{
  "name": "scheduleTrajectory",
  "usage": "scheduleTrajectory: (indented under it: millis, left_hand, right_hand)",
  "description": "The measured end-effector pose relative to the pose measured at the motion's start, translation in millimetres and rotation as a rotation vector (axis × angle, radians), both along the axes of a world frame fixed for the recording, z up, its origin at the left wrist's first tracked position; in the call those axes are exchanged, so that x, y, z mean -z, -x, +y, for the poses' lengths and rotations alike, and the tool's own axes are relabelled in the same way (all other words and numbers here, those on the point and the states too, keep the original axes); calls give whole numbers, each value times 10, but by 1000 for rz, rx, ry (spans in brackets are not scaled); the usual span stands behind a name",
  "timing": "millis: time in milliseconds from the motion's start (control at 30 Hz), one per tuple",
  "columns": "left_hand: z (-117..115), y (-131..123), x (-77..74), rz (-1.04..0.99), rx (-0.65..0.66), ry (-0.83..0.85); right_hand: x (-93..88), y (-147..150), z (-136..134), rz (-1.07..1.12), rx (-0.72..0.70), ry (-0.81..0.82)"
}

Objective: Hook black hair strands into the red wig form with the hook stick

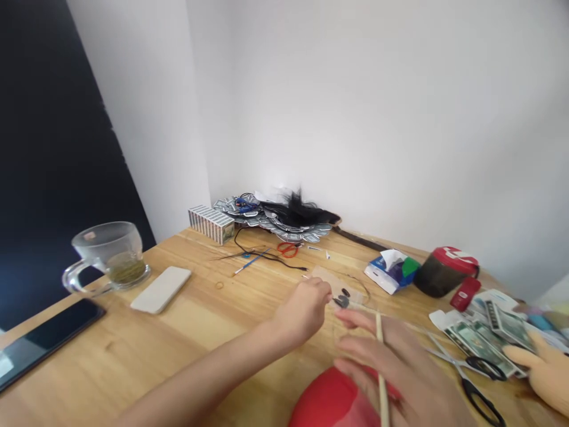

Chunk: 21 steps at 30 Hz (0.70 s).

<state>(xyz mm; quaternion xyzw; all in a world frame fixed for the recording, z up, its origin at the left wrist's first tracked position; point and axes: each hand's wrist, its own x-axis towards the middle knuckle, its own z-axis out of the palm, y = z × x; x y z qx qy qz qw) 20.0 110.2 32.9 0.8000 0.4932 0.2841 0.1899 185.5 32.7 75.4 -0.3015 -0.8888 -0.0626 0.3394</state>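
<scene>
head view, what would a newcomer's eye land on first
The two hands in the middle: the left hand pinches a small dark piece, and the blurred right hand has a stick across it, above a red shape. A black tuft lies in the far corner, a glass mug at left.

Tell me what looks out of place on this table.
Nothing is spilled or broken. The glass mug and dark phone sit close to the table's left edge. Black scissors lie by the near edge, right of the blurred right hand. The left hand pinches a small dark piece.
</scene>
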Motion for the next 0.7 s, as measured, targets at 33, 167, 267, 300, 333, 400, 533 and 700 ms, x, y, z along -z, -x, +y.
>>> scheduleTrajectory:
  millis: [33,167,267,300,333,400,533,700]
  left_hand:
    - [-1,-8,19,-21,5,15]
    - [-211,55,108,-154,-80,62]
    - [-588,216,207,-252,-191,90]
    - [-720,280,244,-278,-223,100]
    - [-838,341,280,-298,-251,108]
    - [-997,433,332,-385,-338,166]
    - [-884,411,254,-618,-385,375]
    - [-223,193,-87,-781,26,584]
  right_hand:
    - [-13,70,-10,-35,-41,-16]
    - [-33,471,21,-43,-207,-223]
    - [-12,810,51,-182,-349,-268]
    - [1,904,58,-204,-393,-271]
    - [13,982,64,-217,-429,-277]
    - [32,1081,84,-255,-471,-268]
    - [-13,1005,165,-138,-415,-199]
    - [-193,448,301,-60,-191,-100]
